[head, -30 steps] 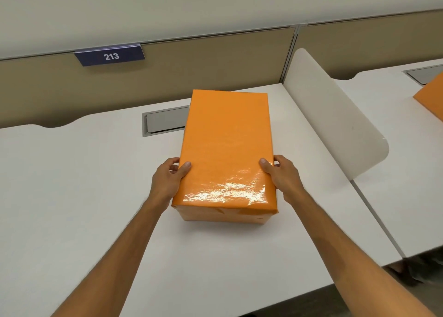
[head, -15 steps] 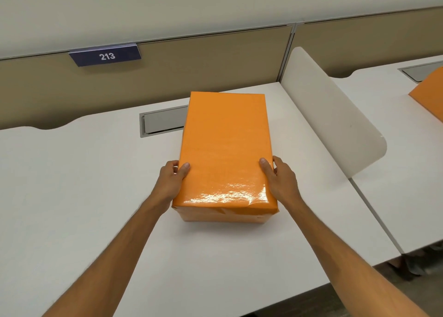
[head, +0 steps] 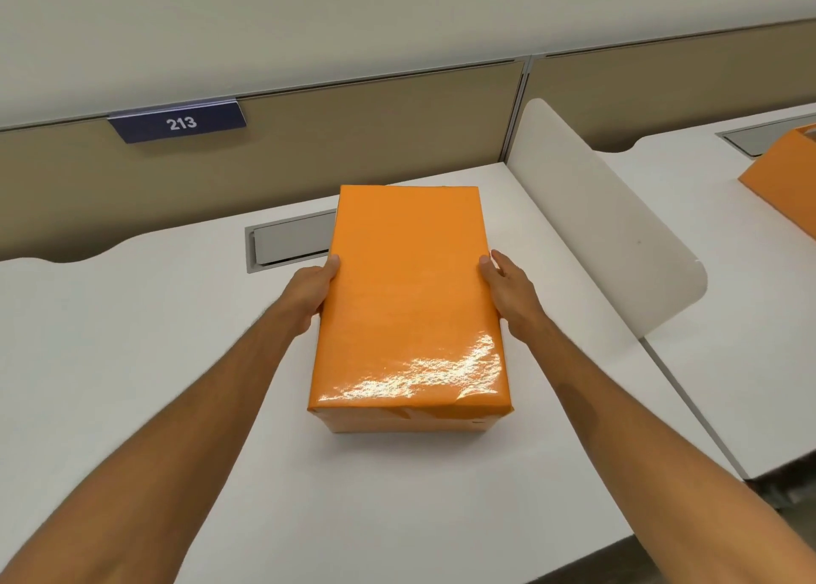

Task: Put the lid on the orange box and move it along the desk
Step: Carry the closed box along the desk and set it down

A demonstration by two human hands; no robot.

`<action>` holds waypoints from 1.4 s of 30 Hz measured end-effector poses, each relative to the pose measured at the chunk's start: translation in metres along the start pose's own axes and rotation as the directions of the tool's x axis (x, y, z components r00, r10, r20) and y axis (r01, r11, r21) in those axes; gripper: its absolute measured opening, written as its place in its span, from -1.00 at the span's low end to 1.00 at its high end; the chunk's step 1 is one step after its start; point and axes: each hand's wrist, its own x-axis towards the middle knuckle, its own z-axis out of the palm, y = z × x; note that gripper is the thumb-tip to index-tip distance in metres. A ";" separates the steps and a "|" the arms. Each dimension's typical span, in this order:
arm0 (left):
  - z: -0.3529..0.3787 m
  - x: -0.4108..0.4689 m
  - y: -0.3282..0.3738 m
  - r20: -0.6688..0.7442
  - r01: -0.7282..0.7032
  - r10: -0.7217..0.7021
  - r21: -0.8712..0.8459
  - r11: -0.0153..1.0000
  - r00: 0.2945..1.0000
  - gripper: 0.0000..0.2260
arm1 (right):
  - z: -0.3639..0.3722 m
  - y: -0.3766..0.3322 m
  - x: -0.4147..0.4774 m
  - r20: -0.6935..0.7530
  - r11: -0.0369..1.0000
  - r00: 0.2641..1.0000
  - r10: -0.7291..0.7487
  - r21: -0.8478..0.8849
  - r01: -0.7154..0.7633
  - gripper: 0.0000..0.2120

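Observation:
The orange box [head: 408, 305] stands on the white desk [head: 132, 362], its glossy orange lid on top and covering it. My left hand [head: 311, 294] presses the box's left side, thumb on the lid's edge. On the opposite side my right hand [head: 508, 290] holds the box, thumb on the lid's right edge. Both sets of fingers are hidden behind the box's sides. The box's short front face points toward me.
A grey cable hatch [head: 289, 241] sits in the desk just left of the box's far end. A white curved divider [head: 605, 239] rises on the right. Beyond it, another orange box [head: 781, 177] lies on the neighbouring desk. A tan partition with sign 213 [head: 176, 122] backs the desk.
My hands have slid from the box's near corners to the middle of its long sides. The box looks nearer to me on the desk than before.

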 end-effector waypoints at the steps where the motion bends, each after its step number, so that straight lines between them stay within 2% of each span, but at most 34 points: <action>1: 0.001 0.005 0.002 -0.017 0.008 -0.008 -0.007 1.000 1.000 -0.46 | 0.000 -0.002 0.005 0.005 0.999 1.000 0.029 0.034 -0.029 -0.45; 5: 0.004 0.016 -0.003 -0.088 -0.004 0.003 -0.013 1.000 0.996 -0.48 | 0.002 -0.002 0.013 -0.025 0.995 0.999 0.044 0.092 -0.041 -0.60; 9: 0.003 0.023 -0.005 -0.096 0.000 -0.004 -0.041 0.999 0.995 -0.51 | 0.005 0.002 0.018 -0.060 0.994 0.996 0.069 0.092 -0.063 -0.59; 13: 0.000 0.029 -0.001 -0.042 0.026 -0.026 -0.013 1.000 0.999 -0.59 | 0.004 0.003 0.022 -0.066 0.984 0.990 0.127 0.137 -0.117 -0.64; 17: -0.002 0.044 0.017 0.003 0.022 -0.022 0.036 0.999 1.000 -0.62 | -0.002 -0.009 0.040 -0.020 0.968 0.983 0.181 0.181 -0.175 -0.82; 20: 0.001 0.061 0.036 0.023 -0.006 0.005 0.013 1.000 1.000 -0.51 | -0.002 -0.021 0.064 0.003 0.973 0.990 0.143 0.181 -0.141 -0.66; 22: 0.005 0.073 0.048 0.032 0.001 -0.001 -0.007 1.000 0.999 -0.43 | -0.002 -0.030 0.082 0.024 0.974 0.992 0.127 0.184 -0.129 -0.71; 23: 0.007 0.080 0.054 0.027 0.004 -0.004 -0.001 1.000 1.000 -0.41 | -0.002 -0.033 0.091 0.021 0.973 0.989 0.144 0.181 -0.145 -0.72; 27: 0.017 0.105 0.075 0.014 0.028 -0.028 -0.015 0.999 1.000 -0.36 | -0.002 -0.044 0.130 -0.046 0.961 0.968 0.245 0.146 -0.236 -0.46; 29: 0.020 0.116 0.079 -0.044 0.031 -0.033 -0.051 0.998 0.998 -0.34 | -0.002 -0.044 0.143 -0.058 0.958 0.962 0.267 0.129 -0.258 -0.41; 32: 0.022 0.130 0.077 -0.125 0.020 -0.020 0.000 1.000 0.992 -0.37 | 0.000 -0.041 0.153 -0.079 0.949 0.955 0.286 0.158 -0.271 -0.39; 35: 0.024 0.137 0.072 -0.141 0.013 -0.015 -0.016 1.000 0.990 -0.41 | 0.002 -0.035 0.159 -0.085 0.938 0.949 0.305 0.200 -0.283 -0.34; 37: 0.026 0.141 0.070 -0.168 -0.013 0.014 0.011 1.000 0.986 -0.42 | 0.005 -0.031 0.162 -0.107 0.937 0.947 0.302 0.215 -0.274 -0.39; 42: 0.033 0.140 0.063 -0.258 -0.071 0.096 0.105 0.992 0.961 -0.40 | 0.014 -0.032 0.164 -0.252 0.964 0.931 0.263 0.110 -0.242 -0.48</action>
